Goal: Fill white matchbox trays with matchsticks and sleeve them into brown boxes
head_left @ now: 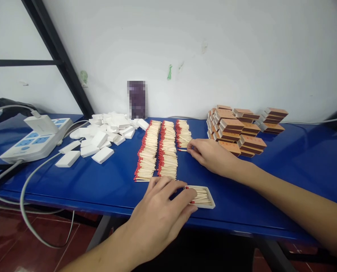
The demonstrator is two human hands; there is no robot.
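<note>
My left hand (164, 209) grips a small white matchbox tray (212, 199) by its left end, near the table's front edge. Red-tipped matches (203, 196) lie inside the tray, partly covered by my fingers. Farther back, my right hand (209, 155) pinches a single match (182, 150) by its plain end, at the near end of a short row of matches (183, 132). Two longer rows, a left row (148, 151) and a middle row (167, 151), lie beside it with red heads pointing left.
White empty-looking trays (100, 139) are heaped at the left of the blue table (106, 190). Brown matchbox sleeves (232, 124) are stacked at the back right. A power strip (29, 141) with a charger and loose cables lies far left. A blurred purple rectangle (137, 99) leans on the wall.
</note>
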